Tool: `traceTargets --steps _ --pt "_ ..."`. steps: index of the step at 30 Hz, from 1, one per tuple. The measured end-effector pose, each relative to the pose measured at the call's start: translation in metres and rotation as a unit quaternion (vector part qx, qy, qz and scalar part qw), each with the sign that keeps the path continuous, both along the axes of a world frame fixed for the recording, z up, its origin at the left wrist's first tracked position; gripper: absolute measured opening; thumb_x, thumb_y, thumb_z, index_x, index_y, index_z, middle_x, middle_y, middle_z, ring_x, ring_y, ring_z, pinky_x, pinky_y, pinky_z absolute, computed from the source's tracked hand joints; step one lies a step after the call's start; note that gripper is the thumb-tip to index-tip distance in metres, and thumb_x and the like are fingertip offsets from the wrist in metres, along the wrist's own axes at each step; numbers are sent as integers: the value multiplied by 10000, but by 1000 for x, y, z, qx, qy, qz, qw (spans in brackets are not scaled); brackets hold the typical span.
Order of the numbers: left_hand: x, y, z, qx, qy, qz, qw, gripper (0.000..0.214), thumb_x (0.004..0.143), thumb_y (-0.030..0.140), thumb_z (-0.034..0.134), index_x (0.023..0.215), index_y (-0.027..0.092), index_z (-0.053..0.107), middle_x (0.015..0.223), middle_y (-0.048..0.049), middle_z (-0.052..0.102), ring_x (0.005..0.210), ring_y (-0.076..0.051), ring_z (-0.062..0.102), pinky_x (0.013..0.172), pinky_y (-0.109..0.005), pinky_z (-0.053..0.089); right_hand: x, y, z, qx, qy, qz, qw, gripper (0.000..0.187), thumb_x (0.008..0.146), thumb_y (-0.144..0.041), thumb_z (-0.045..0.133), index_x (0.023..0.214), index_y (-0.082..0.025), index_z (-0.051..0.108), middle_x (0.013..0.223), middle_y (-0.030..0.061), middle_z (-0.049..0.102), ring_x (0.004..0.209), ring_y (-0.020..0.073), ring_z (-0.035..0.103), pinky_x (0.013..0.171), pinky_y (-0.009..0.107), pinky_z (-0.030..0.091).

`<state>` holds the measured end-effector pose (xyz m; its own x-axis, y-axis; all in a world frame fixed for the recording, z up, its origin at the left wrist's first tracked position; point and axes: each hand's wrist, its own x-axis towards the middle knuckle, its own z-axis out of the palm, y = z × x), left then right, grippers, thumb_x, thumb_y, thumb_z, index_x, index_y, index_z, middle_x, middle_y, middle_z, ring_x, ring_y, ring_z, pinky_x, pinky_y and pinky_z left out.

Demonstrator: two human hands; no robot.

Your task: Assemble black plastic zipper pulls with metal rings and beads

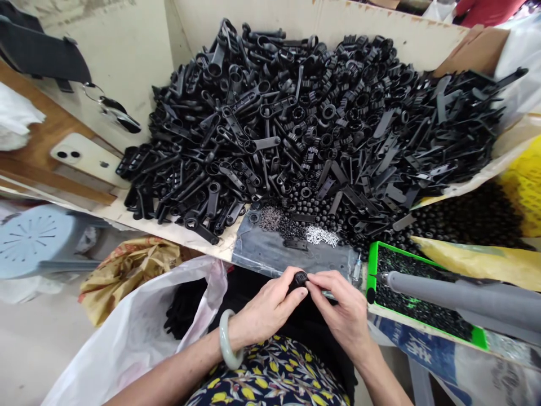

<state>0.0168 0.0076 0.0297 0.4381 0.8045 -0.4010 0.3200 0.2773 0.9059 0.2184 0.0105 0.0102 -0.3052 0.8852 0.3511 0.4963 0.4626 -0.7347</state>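
My left hand [274, 304], with a pale bangle on the wrist, is closed around a small black ribbed plastic part [300, 278] just in front of the table edge. Thumb and index finger of my right hand [340, 301] are pinched together at the part's right side. A slim bluish thing [328, 294] shows under the right fingers; its kind is unclear. On the dark mat [270, 251] beyond my hands lie a heap of small white pins [322, 237], a heap of tiny brownish metal pieces [271, 219] and small black pieces [292, 230].
A large pile of black plastic parts [262, 124] covers the table. At right, a grey cylindrical tool [443, 293] extends over a green-rimmed tray [374, 259] of small black pieces. A phone [87, 158] lies left. Below stand a white bag [127, 332] and a blue stool [34, 237].
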Motion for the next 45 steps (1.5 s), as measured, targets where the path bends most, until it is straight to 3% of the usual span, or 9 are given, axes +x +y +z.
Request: traceTargets --steps 7,12,17,24,30,36,42,45 --pt "2 -1 -7 -88 -71 18 993 362 1054 513 442 1262 222 498 763 65 489 600 -116 480 601 -259 408 6 2 -2 -38 18 27 999 222 971 -106 685 1139 -247 715 993 28 742 884 151 719 782 260 580" --pt "5 -2 -12 -109 -107 17 988 362 1042 552 454 1181 219 490 722 80 449 556 -101 437 520 -233 367 7 2 -5 -49 39 19 998 190 965 -121 696 1107 -244 725 962 19 740 841 142 710 735 246 571" --pt "5 -3 -14 -62 -65 20 996 323 1057 519 440 1155 225 533 740 67 485 595 -110 465 574 -248 377 10 2 -6 -58 31 38 997 200 972 -124 685 1122 -251 724 965 21 741 851 151 714 757 260 576" --pt "5 -6 -17 18 -3 13 1000 298 1065 443 457 1232 229 581 925 10 632 861 -177 585 797 -303 425 13 -1 -8 -94 33 46 994 196 982 -141 683 1123 -270 727 973 11 738 859 147 716 767 255 569" --pt "1 -7 -16 44 15 -15 999 303 1076 428 445 1291 247 560 1002 -7 673 918 -187 622 836 -300 428 12 -5 -10 -96 45 52 993 206 973 -132 696 1122 -272 729 997 10 753 887 148 729 790 250 576" --pt "-2 -9 -17 59 3 -17 998 317 1087 445 420 1280 237 560 1031 -20 691 905 -178 633 809 -287 442 4 -12 -15 -23 48 25 998 224 964 -97 693 1135 -236 733 986 28 760 875 147 736 804 248 596" --pt "6 -13 -20 67 15 41 997 270 1088 406 407 1241 228 541 1001 -25 684 838 -177 630 782 -300 453 -12 -18 -14 63 -9 -44 997 301 957 -45 673 1193 -223 730 1099 66 756 989 163 740 911 270 604" --pt "5 -14 -20 87 16 45 995 262 1090 389 390 1243 224 525 1036 -45 685 888 -192 644 805 -310 457 -15 -17 -11 81 -12 -37 996 358 948 -10 662 1224 -228 730 1096 65 756 980 163 741 891 269 612"
